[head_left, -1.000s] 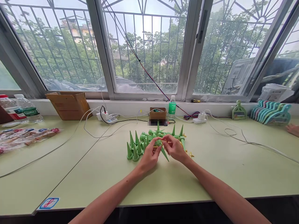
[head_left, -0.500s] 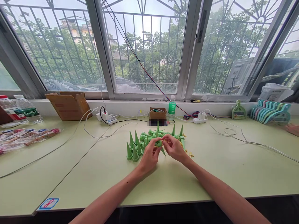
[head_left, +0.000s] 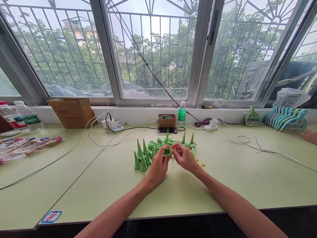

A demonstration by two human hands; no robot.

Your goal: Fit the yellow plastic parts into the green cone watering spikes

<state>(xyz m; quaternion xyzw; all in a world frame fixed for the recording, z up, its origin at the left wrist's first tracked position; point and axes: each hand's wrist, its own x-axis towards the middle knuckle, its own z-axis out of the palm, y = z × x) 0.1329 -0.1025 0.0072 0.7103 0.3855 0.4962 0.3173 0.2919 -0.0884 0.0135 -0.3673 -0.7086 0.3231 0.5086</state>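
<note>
My left hand is closed round a green plastic watering spike, whose round, hollow end faces me. At the right side of that rim, the fingertips of my right hand are pinched together; whatever small piece they hold is hidden. Several green spikes stand point-up on the table left of my hands. Beyond my fingers lies a pile of more green spikes, partly covered by the hands. Small yellow valve-like pieces are scattered just right of my right hand.
A small brown box and a green-labelled bottle stand at the back by the window. White cables cross the pale green table. Teal dustpan-like items are at the right, near another person's blurred hand.
The spike in my left hand has turned so that its hollow end faces me and its point no longer sticks out below. Both hands stay nearly in place.
</note>
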